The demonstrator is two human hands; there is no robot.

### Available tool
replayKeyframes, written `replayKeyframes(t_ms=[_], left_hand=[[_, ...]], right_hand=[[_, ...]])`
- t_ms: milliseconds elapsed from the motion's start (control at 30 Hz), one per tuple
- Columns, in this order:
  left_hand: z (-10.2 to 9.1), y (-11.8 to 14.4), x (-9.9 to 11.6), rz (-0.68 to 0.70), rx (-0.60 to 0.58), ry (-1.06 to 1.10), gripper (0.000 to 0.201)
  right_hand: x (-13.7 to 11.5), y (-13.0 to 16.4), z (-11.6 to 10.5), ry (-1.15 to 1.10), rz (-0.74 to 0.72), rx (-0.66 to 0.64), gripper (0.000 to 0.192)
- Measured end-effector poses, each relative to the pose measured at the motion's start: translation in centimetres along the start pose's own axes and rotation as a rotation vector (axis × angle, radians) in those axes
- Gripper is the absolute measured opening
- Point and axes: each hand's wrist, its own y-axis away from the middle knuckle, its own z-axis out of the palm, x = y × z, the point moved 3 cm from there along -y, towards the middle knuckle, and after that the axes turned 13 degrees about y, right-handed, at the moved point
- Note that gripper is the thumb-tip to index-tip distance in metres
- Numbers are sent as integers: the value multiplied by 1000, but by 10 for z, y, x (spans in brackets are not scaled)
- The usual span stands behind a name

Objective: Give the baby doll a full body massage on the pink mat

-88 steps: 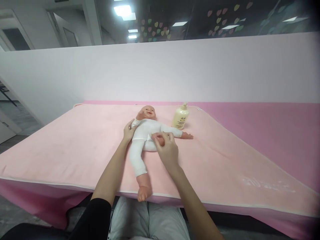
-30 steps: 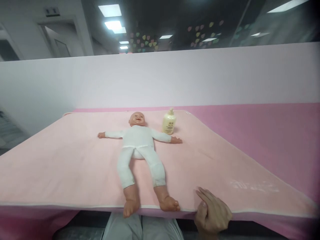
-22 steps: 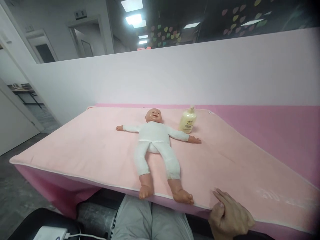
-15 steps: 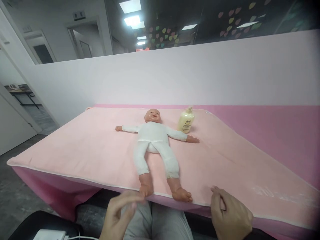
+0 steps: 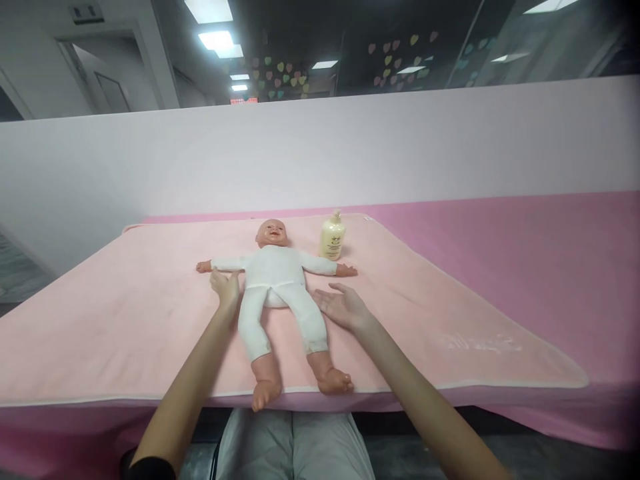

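Mid-frame, the doll (image 5: 274,280) looks light and floppy; open, empty left hand (image 5: 226,288) and right hand (image 5: 343,307) flank its torso, the likeliest hold.

Only the bottle (image 5: 333,237) crowds the doll's (image 5: 274,287) far arm

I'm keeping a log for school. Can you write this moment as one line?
left hand: open, beside doll | right hand: open, beside doll's hip | bottle: upright near doll's head | blanket: under doll

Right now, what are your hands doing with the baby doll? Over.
Left hand open beside doll. Right hand open by its hip. Lotion bottle stands clear.
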Motion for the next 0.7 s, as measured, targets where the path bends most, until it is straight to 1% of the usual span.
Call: replayKeyframes(t_ms=[33,67,100,133,167,233,300,367,433,500,533,633,700], left_hand=[[-2,-11,-5,98,25,-107,70],[-6,-22,-10,187,36,-208,67],[-10,-31,-14,249,35,-296,63],[-14,-40,-18,282,18,-370,59],[-19,-49,-22,290,0,-429,54],[-27,-65,-28,260,-26,-503,47],[-33,-76,-31,231,-36,-542,44],[-38,-84,-32,225,-44,-558,43],[-42,-88,-33,226,-40,-522,44],[-46,-91,-36,225,-36,-431,41],[-48,-92,-38,222,-41,-368,39],[-52,-95,-45,195,-45,-95,33],[-55,-98,-48,147,-22,143,34]], right_hand=[[-14,-18,0,-10,-20,20,31],[-29,-35,-2,-5,-81,86,29],[-43,-48,-7,-5,-152,155,26],[-55,-59,-11,-11,-216,196,23],[-65,-67,-16,-20,-271,209,21],[-76,-78,-27,-26,-293,199,19],[-81,-82,-38,-11,-289,178,20],[-84,-82,-47,46,-326,194,19],[-86,-78,-53,154,-398,257,17],[-87,-74,-55,267,-436,311,14],[-88,-73,-55,306,-443,317,12],[-87,-69,-54,350,-467,323,9],[-87,-67,-54,356,-508,354,12]])
